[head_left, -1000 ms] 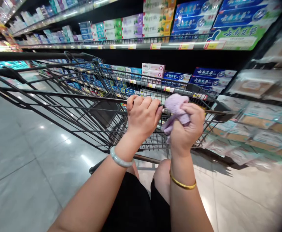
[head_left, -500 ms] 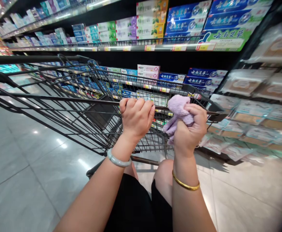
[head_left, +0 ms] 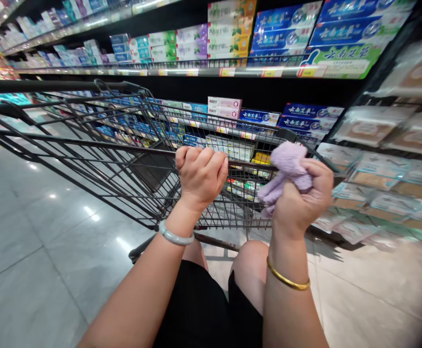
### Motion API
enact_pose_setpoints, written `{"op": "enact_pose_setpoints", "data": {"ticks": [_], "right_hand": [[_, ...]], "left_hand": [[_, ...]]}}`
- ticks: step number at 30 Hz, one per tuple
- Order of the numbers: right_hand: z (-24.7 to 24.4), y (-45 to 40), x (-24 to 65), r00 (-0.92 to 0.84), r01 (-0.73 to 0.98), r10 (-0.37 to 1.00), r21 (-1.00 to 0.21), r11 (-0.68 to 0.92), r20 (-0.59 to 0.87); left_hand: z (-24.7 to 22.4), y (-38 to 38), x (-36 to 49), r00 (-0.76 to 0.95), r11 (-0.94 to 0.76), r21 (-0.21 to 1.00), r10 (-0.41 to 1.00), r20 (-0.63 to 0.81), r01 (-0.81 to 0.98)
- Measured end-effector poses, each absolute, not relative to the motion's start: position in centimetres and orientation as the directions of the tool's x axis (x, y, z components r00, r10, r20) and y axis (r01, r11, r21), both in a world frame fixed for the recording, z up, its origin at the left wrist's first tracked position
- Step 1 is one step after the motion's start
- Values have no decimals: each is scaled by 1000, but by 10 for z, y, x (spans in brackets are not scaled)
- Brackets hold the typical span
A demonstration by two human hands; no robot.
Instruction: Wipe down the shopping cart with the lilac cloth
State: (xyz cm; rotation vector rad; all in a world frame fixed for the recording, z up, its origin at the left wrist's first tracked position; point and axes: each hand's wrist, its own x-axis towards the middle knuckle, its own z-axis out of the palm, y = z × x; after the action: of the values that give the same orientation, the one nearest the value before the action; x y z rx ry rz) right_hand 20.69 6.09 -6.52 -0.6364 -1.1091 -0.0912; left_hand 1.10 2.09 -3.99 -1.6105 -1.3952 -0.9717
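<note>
lilac cloth (head_left: 288, 162) bunched at the dark rail (head_left: 250, 165) of a black wire cart (head_left: 151, 169)
soft and fuzzy, the cloth is crumpled in the right hand (head_left: 303, 198), a rounded fold uppermost, looser folds drooping below; the cart stands upright, its open mesh side stretching along beneath the long rail.

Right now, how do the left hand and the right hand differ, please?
The left hand grips the dark cart rail; the right hand clutches a lilac cloth. The left wrist wears a thick pale bangle; the right, a thin gold bangle. Both hands are closed.
</note>
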Motion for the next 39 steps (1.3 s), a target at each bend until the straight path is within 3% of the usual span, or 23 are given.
{"op": "enact_pose_setpoints", "data": {"ticks": [4,11,15,24,31,35,39], "right_hand": [[-70,68,217,556,435,180,-469,769,811],[-62,49,188,394,431,209,-380,818,895],[-58,49,197,464,392,195,-397,830,864],[-66,59,206,389,612,103,-340,714,916],[-66,53,176,361,587,150,-349,730,921],[-66,54,169,304,557,153,-305,772,940],[-70,67,191,429,520,127,-359,775,894]], "left_hand": [[-40,21,7,110,-112,-72,384,917,991],[-40,21,-3,128,-113,-96,323,938,989],[-40,21,-9,138,-115,-106,327,935,988],[-36,22,-11,88,-117,-45,396,914,992],[-18,13,18,-36,-132,94,386,922,987],[-19,22,40,150,-299,-6,458,876,954],[-32,40,40,236,-218,-146,482,844,965]]}}
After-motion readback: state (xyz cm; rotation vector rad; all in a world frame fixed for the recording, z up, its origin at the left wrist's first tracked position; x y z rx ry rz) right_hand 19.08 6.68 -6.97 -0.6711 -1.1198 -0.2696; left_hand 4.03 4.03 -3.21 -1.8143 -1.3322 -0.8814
